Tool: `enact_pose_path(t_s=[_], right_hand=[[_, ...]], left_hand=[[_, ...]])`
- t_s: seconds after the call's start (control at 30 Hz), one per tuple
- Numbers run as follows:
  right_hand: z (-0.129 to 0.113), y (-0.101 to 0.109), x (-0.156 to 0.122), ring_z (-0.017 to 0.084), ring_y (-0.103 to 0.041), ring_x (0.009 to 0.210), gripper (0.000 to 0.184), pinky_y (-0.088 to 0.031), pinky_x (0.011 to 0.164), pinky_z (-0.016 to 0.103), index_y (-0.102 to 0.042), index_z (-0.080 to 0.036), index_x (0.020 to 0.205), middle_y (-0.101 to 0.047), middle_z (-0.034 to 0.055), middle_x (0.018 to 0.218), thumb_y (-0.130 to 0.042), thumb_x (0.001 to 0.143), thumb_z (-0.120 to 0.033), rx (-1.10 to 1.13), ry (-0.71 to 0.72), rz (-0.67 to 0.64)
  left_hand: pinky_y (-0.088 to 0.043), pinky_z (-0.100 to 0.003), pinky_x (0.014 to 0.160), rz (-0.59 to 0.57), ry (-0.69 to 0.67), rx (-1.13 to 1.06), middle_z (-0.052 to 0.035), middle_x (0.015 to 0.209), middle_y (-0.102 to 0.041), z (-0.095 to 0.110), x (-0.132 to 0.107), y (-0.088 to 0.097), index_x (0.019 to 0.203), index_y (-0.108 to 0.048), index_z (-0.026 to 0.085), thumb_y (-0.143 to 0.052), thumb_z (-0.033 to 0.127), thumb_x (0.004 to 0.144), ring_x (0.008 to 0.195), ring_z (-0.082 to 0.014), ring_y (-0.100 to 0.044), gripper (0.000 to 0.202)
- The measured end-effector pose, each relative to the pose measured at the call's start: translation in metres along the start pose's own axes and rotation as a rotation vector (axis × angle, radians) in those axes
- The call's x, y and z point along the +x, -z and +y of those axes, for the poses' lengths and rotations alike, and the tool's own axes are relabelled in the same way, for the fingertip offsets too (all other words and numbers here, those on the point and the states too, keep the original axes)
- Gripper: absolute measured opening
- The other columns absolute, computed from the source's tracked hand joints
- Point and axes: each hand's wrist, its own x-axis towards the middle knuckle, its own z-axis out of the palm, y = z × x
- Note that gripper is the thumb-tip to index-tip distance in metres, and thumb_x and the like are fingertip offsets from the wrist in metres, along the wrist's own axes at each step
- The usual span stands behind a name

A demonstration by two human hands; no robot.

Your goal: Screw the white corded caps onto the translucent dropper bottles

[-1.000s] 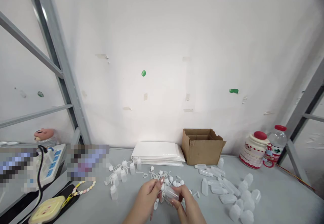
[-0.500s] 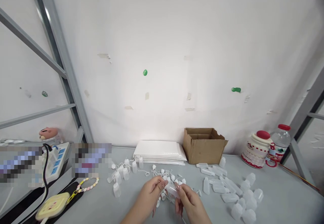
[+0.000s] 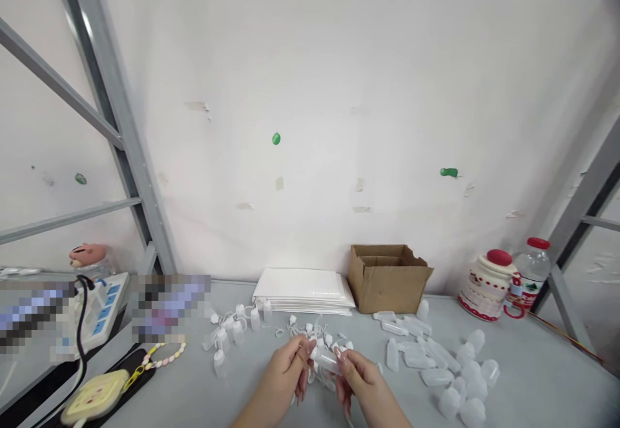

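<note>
A small translucent plastic bottle [image 3: 327, 362] lies tilted between my two hands, its base toward the right. My right hand [image 3: 361, 376] is closed on the base end of the bottle. The fingers of my left hand [image 3: 290, 366] pinch a white cap [image 3: 314, 353] at the bottle's neck; whether it is fully seated I cannot tell. Beneath and behind the hands lies a pile of white caps [image 3: 329, 339] with thin tethers, partly hidden by my fingers. Several capped bottles [image 3: 237, 334] stand to the left, and several loose capless bottles [image 3: 421, 358] lie to the right.
Round frosted bottles [image 3: 475, 386] cluster at the right. Behind the pile are a stack of white sheets or boxes [image 3: 300, 295] and an open cardboard box [image 3: 390, 289]. A patterned jar [image 3: 484, 289] stands far right. On the left are a power strip [image 3: 109, 312] and a yellow case [image 3: 97, 394].
The bottle has shifted slightly left and down, and the white cap at its neck now shows between my left fingers. The view has turned a little; the other items lie unmoved.
</note>
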Motion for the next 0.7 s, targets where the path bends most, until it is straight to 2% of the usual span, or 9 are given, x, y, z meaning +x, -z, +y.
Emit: enact_pose_path(t_s=[0.13,0.33,0.43,0.53,0.7], right_hand=[[0.000,0.000,0.001,0.010,-0.046,0.042,0.048,-0.038,0.046,0.023,-0.048,-0.019,0.062,-0.050,-0.0048,0.049,-0.043,0.073,-0.065,0.008,0.032,0.036],[0.009,0.000,-0.001,0.017,-0.057,0.060,0.041,-0.046,0.059,0.027,-0.060,-0.016,0.088,-0.060,0.0013,0.064,-0.047,0.078,-0.054,-0.100,0.176,0.085],[0.009,-0.002,-0.004,0.017,-0.058,0.063,0.038,-0.047,0.064,0.027,-0.061,-0.018,0.095,-0.062,0.0025,0.070,-0.053,0.076,-0.050,-0.196,0.275,0.196],[0.008,-0.004,-0.006,0.017,-0.055,0.062,0.034,-0.045,0.062,0.026,-0.063,-0.019,0.086,-0.060,0.0016,0.067,-0.057,0.073,-0.050,-0.267,0.332,0.292],[0.011,-0.005,-0.002,0.014,-0.048,0.050,0.045,-0.039,0.051,0.024,-0.054,-0.019,0.069,-0.051,-0.0025,0.053,-0.045,0.075,-0.062,-0.165,0.185,0.187]], left_hand=[[-0.032,-0.021,0.042,0.024,-0.029,-0.015,0.0099,0.037,-0.036,0.001,-0.002,-0.002,0.061,-0.039,0.023,-0.034,0.061,0.077,0.036,-0.0089,-0.035,0.042],[-0.033,-0.022,0.043,0.052,-0.014,-0.018,0.0099,0.037,-0.036,-0.004,0.001,-0.003,0.059,-0.038,0.023,-0.035,0.061,0.077,0.036,-0.0088,-0.035,0.042],[-0.032,-0.022,0.043,0.067,-0.005,-0.035,0.0100,0.037,-0.037,-0.007,0.003,-0.003,0.060,-0.038,0.023,-0.035,0.063,0.075,0.036,-0.0089,-0.035,0.043],[-0.032,-0.022,0.042,0.059,0.002,-0.058,0.0098,0.037,-0.037,-0.007,0.004,-0.005,0.060,-0.037,0.023,-0.036,0.066,0.072,0.036,-0.0093,-0.035,0.045],[-0.034,-0.022,0.046,0.022,-0.039,-0.040,0.0089,0.040,-0.039,0.003,-0.001,-0.005,0.059,-0.037,0.023,-0.040,0.065,0.071,0.040,-0.0099,-0.037,0.043]])
